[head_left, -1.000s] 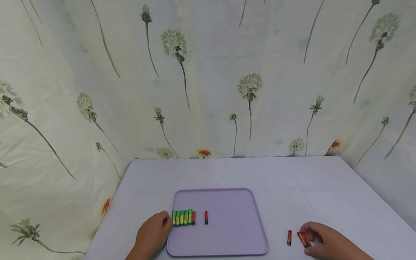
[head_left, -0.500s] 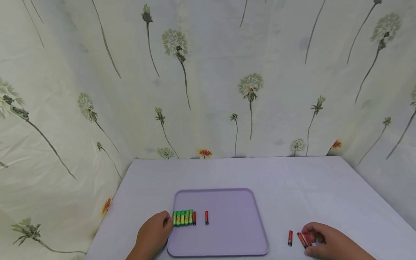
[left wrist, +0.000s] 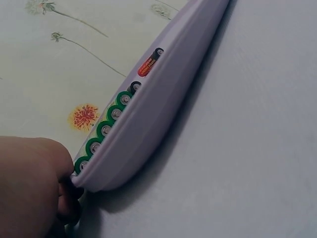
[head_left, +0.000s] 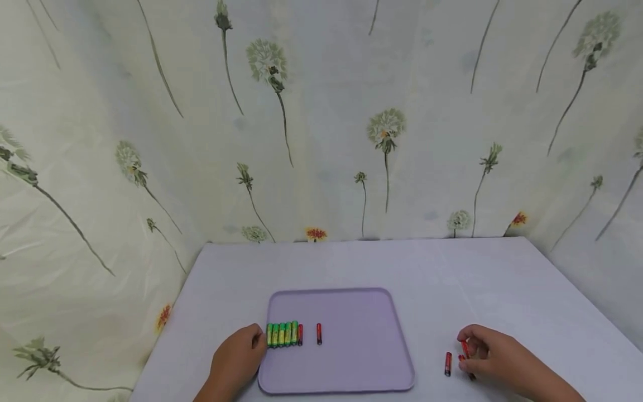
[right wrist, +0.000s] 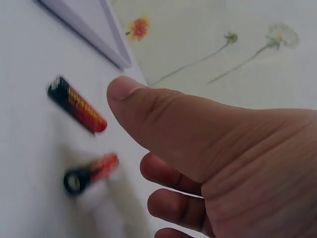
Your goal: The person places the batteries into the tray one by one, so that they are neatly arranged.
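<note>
My left hand (head_left: 236, 357) grips the left edge of a lilac tray (head_left: 361, 365), fingers curled at the rim. Inside the tray, several green batteries (head_left: 282, 335) lie side by side, with a red battery (head_left: 300, 335) against their right end. Another red battery (head_left: 318, 334) lies a short gap further right. To the right of the tray, my right hand (head_left: 497, 357) pinches a red battery (head_left: 465, 347) just above the table; the thumb hides it in the right wrist view. Two red-and-black batteries lie nearby: one upright in view (right wrist: 77, 105), one slanted (right wrist: 91, 173) and partly covered by the hand in the head view.
A white-covered table (head_left: 241, 273) carries everything. Behind it and at both sides hangs a curtain (head_left: 321, 139) printed with dandelions. The tray's raised rim (left wrist: 163, 99) stands between the loose batteries and those inside.
My right hand has picked one red battery out of the slanted pair and moved slightly up and away from the other. My left hand stays on the tray. The head view has shifted slightly.
</note>
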`<state>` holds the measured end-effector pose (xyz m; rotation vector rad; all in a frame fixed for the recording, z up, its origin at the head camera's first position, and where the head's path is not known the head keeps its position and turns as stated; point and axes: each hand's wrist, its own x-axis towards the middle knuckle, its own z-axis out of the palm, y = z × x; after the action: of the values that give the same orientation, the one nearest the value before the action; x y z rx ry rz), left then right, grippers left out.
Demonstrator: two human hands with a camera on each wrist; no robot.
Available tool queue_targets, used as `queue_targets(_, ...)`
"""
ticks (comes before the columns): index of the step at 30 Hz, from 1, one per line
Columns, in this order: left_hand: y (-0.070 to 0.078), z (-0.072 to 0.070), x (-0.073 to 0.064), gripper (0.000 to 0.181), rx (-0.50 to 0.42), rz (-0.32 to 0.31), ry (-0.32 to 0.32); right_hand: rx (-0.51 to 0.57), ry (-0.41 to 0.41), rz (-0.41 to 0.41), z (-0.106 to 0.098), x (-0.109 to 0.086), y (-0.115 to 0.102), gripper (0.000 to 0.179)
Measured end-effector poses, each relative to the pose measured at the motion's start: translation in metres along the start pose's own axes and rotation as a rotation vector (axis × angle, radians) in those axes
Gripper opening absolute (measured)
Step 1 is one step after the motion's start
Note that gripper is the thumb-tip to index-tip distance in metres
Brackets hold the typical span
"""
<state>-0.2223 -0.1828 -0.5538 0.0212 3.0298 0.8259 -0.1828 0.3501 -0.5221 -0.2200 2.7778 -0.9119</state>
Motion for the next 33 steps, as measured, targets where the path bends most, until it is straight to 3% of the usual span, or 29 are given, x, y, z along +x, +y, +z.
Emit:
queue_targets(11,0.000,-0.003,0.003,0.019,0.008,0.019,0.014,-0.023,0.015,-0.049,0.010,0.033,-0.048,0.049)
queue_targets(28,0.000,-0.002,0.003,0.020,0.004,0.018,0.002,-0.009,-0.009,-0.255,0.056,0.077,-0.103,0.046)
queue_targets(33,0.000,-0.002,0.002,0.020,0.004,0.000,-0.009,-0.055,-0.012,-0.273,0.074,0.088,-0.114,0.044)
